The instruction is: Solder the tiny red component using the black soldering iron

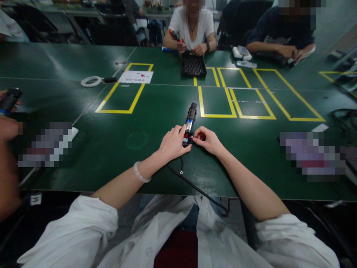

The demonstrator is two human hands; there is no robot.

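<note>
A black cylindrical tool point(190, 118) with a silver and blue band lies on the green table, its narrow tip pointing away from me. My left hand point(174, 143) is closed around its near end, where red and black parts show. On the right side of that end, my right hand point(208, 140) pinches a small red part, thumb and fingertips pressed together. A black cable point(195, 187) runs from beneath my left hand over the table's front edge. Beside it, a thin black lead ends in a small metal ring point(181, 172).
Yellow tape outlines point(219, 116) mark the green table point(156, 175). Across it, a person works over a black tray point(193, 76). A white sheet point(136, 77) and a white ring point(91, 81) lie far left. Blurred flat objects flank me; another person's hand is at left.
</note>
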